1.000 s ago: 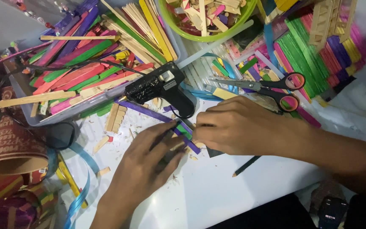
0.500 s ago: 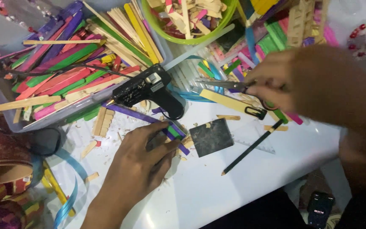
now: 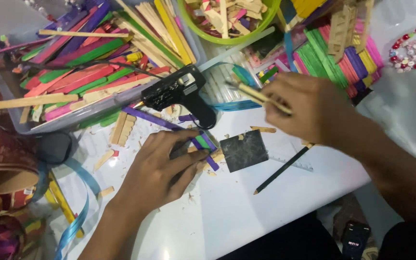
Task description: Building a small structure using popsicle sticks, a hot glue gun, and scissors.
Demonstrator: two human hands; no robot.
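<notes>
Plain wooden stick (image 3: 258, 96) held tilted, coloured stick piece (image 3: 203, 147) flat underhand

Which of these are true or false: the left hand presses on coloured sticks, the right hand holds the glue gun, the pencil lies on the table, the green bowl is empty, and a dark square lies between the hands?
1. The left hand presses on coloured sticks. True.
2. The right hand holds the glue gun. False: it holds a pale stick; the glue gun lies apart on the table.
3. The pencil lies on the table. True.
4. The green bowl is empty. False: it is full of stick pieces.
5. A dark square lies between the hands. True.
</notes>
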